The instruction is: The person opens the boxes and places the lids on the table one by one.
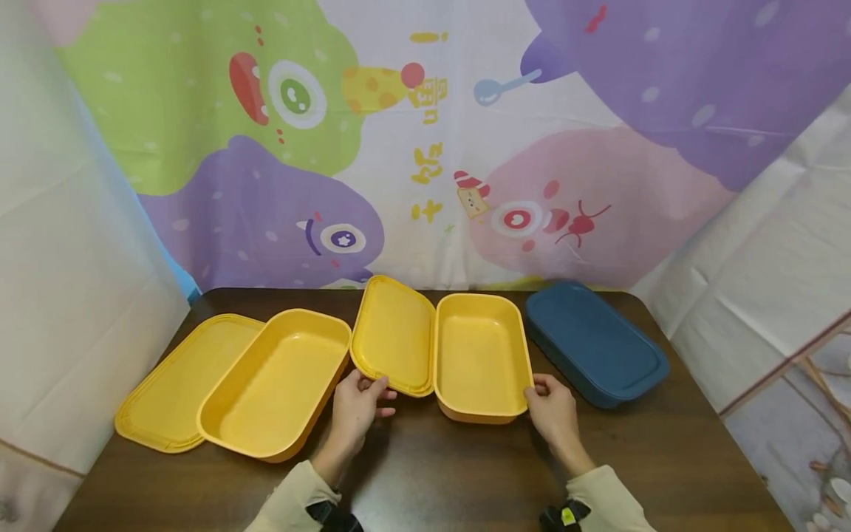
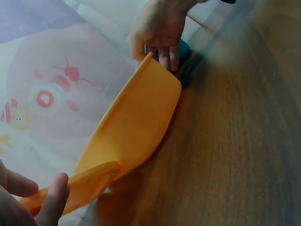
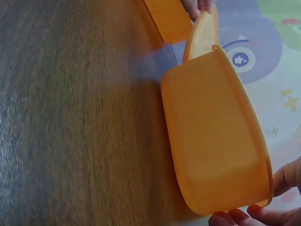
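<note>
My left hand pinches the near left corner of a smaller yellow lid, thumb on one face and fingers on the other in the left wrist view. The lid tilts beside a yellow food box, its right edge right at the box's left rim. With my right hand I grip the right side wall of that box near its front corner, thumb at the rim and fingertips along the outside. The box's inside holds nothing and its open top faces up.
Left of my left hand stands a larger yellow box, overlapping a flat yellow lid. A blue lidded box sits on the right, close to my right hand. A printed cloth hangs behind the dark wooden table.
</note>
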Motion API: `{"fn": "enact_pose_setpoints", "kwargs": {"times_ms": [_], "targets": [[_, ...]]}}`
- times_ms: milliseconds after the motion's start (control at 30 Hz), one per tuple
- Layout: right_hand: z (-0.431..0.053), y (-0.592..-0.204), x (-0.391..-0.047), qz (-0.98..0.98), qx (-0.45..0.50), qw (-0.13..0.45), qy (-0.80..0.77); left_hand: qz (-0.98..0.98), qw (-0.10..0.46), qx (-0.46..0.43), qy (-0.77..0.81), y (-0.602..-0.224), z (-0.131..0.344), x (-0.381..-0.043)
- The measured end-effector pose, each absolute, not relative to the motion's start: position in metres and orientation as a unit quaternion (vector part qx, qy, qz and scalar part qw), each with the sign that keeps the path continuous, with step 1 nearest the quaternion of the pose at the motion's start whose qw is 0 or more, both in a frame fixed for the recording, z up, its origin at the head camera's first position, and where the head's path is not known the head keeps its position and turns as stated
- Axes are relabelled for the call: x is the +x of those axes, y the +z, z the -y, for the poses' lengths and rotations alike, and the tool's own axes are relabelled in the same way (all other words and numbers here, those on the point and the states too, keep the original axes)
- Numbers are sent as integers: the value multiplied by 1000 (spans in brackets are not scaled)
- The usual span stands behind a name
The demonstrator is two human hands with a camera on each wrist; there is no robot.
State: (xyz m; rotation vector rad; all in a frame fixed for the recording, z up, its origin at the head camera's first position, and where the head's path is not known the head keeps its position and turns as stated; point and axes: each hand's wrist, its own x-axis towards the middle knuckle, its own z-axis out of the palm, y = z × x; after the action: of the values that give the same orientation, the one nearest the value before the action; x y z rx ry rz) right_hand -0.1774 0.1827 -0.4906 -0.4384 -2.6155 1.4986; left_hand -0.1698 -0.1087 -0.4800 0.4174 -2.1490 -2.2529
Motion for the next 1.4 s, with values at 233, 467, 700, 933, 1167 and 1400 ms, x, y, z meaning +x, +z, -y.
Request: {"fn": "enact_pose_setpoints", "kwargs": {"times_ms": [233,467,700,933,1167,1400], "targets": [[-178,-490,-180,869,-140,57,470,661,-55,159,-731,-489,114,-168],[-180,-491,-181,869,-148,66,468,636,-100,170,-746,-496,119,-172],[-188,-488,-181,870,-155,63,463,577,-120,187,-786,-503,118,-175],[-188,-492,-182,868,-139,42,474,504,-122,222,-826,-504,127,-170],[-181,-494,-185,865,-105,34,490,448,-128,234,-854,-493,137,-167],[-170,-495,-188,865,-93,35,492,402,-118,240,-876,-488,140,-169]]}}
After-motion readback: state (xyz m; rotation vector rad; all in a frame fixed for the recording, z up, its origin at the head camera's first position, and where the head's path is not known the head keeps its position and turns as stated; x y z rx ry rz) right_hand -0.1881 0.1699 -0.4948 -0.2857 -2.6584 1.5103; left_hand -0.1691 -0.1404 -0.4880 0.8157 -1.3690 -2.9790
